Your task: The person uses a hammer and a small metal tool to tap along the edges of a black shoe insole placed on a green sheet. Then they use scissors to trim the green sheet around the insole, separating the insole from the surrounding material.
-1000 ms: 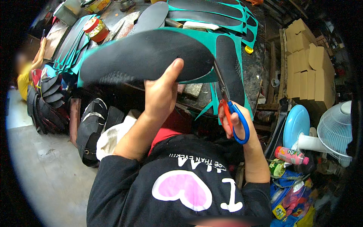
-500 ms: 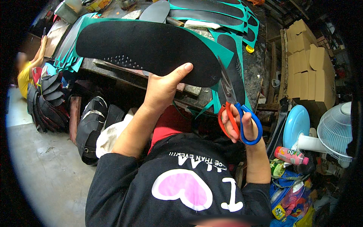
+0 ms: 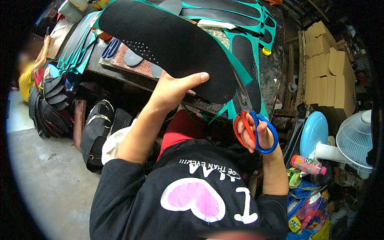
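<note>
My left hand [image 3: 173, 91] grips a large black insole [image 3: 168, 50] by its near edge, thumb pressed on top and fingers hidden underneath. Small perforations dot the insole toward its left part. A teal border strip [image 3: 236, 66] still joins its far and right edge. My right hand [image 3: 249, 134] is wrapped round the handles of scissors [image 3: 244, 98], one loop red, the other blue. Their blades point away from me, at the insole's right end beside the teal strip. Whether the blades are fully closed I cannot make out.
Beyond lies a dark worktable [image 3: 273, 66] with several teal-edged black sheets [image 3: 222, 18] and a yellow ring [image 3: 267, 51]. Stacked cardboard pieces [image 3: 326, 76] and a fan [image 3: 354, 138] stand right. A fan of black cut pieces [image 3: 48, 108] and another person [image 3: 26, 80] are left.
The insole has turned clockwise, its left end rising and its right end dropping nearer me. The scissors have shifted slightly right and nearer along its edge. More tabletop items show beneath it.
</note>
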Available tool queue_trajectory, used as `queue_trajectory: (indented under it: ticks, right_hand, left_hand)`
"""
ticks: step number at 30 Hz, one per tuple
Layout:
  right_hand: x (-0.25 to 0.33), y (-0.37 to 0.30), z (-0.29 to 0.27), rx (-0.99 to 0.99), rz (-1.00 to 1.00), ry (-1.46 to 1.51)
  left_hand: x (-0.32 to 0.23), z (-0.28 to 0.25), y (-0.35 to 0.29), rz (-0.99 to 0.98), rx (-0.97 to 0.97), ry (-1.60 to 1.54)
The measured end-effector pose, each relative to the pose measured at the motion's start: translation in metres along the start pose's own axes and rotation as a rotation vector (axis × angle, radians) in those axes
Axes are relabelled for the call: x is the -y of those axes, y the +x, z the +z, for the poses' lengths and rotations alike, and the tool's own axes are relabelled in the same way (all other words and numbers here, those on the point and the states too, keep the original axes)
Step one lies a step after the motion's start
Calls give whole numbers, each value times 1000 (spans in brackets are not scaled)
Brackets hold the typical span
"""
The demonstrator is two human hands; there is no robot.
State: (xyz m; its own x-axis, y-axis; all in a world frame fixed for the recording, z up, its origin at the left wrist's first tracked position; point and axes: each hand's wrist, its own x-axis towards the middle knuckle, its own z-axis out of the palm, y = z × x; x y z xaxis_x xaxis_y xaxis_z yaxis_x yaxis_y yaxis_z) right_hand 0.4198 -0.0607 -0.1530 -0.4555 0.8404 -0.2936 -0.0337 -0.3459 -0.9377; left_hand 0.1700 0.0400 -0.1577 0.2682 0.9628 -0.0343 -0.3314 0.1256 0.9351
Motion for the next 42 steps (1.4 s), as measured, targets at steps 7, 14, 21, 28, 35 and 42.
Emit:
queue_trajectory:
  ticks: [7, 14, 21, 28, 35, 42]
  right_hand:
    - [-1, 3, 10, -54, -68, 0]
    - [-1, 2, 2, -27, -23, 3]
    - [-6, 1, 2, -6, -78, 23]
    - [-3, 6, 5, -49, -52, -24]
    - [2, 8, 13, -77, -91, 5]
    - [-4, 16, 18, -200, -148, -20]
  left_hand:
    - [2, 4, -7, -74, 132, 118]
    - [-2, 0, -6, -111, 211, 69]
    - [-4, -3, -7, -258, 316, 150]
    - [2, -1, -10, -371, 470, 185]
    - [-1, -4, -14, -469, 446, 190]
    - [3, -1, -17, -507, 701, 160]
